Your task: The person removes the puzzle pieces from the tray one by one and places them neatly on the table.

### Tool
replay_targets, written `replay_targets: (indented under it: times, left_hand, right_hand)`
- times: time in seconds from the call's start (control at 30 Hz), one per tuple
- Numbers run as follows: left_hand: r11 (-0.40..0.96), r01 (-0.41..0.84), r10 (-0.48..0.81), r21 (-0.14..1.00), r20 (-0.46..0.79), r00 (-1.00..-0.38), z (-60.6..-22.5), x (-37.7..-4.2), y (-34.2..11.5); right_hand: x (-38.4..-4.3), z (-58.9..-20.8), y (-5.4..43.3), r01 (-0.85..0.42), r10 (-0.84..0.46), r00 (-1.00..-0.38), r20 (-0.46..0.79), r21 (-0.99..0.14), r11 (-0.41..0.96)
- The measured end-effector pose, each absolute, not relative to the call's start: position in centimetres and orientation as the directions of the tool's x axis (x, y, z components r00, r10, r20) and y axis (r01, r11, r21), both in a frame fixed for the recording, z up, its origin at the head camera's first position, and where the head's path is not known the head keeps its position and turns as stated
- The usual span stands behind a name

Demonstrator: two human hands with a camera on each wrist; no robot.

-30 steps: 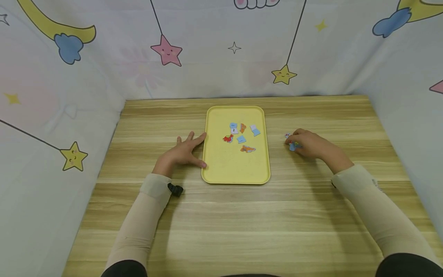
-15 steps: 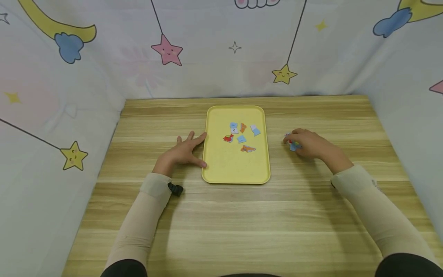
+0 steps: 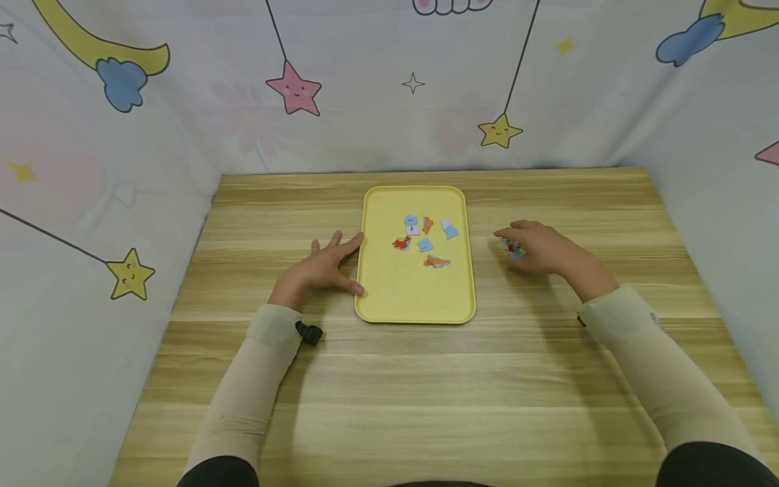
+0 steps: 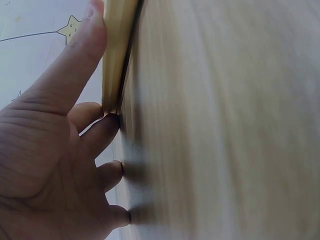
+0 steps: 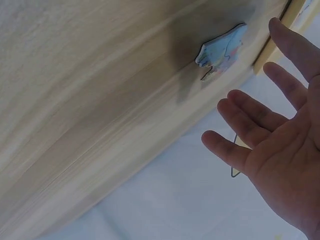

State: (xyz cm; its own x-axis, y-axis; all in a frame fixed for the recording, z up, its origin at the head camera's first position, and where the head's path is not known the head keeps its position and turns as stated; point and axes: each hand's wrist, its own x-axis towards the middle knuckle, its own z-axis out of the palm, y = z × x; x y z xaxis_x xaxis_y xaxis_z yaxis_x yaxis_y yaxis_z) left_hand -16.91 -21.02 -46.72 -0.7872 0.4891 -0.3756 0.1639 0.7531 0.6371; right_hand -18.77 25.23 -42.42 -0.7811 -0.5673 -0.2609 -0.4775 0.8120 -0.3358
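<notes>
Right hand (image 3: 538,247) wide over picture piece (image 5: 222,47), right of centre, no grip; left hand (image 3: 318,268) splayed against tray (image 3: 414,304). Probably arranging the piece; next calls for fingertip pinch.

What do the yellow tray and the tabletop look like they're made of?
Yellow tray: probably molded plastic with a dull sheen, judging by its even color and rounded rim. Tabletop: wood or wood-look laminate, fairly smooth; the streaky grain alone can't settle which.

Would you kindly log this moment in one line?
left hand: touching yellow tray; right hand: open near multicoloured cutout(s); on tray: printed cutouts
</notes>
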Motion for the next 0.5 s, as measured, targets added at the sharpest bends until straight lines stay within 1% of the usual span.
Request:
replay_targets:
  times: [0.2, 0.5]
  left_hand:
    - [0.749, 0.16, 0.49, 0.643, -0.375, -0.787, -46.6, -16.8, -21.0]
    - [0.746, 0.158, 0.487, 0.646, -0.369, -0.791, -46.6, -16.7, -21.0]
  right_hand:
    - [-18.9, -42.4, 24.9, -0.454, -0.553, -0.79, -0.265, -0.353, 0.818]
    - [-19.4, -42.3, 24.0, -0.467, -0.555, -0.803, -0.217, -0.35, 0.812]
